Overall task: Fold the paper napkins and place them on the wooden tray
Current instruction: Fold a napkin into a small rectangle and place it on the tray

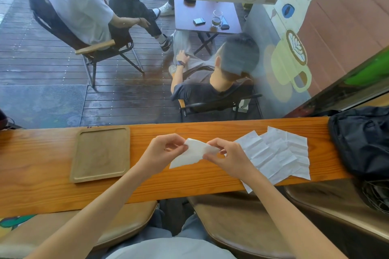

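Note:
A white paper napkin [192,153], partly folded, is held just above the wooden counter between both hands. My left hand [163,150] pinches its upper left edge. My right hand [228,156] pinches its right end. An empty wooden tray [101,153] lies flat on the counter to the left of my hands. Several unfolded, creased white napkins [277,153] lie overlapping on the counter to the right, partly under my right forearm.
The orange wooden counter [189,183] runs left to right against a window. A black bag [362,143] sits at the counter's right end. Brown padded stools [242,221] stand below the near edge. Beyond the glass, people sit on chairs by a small table.

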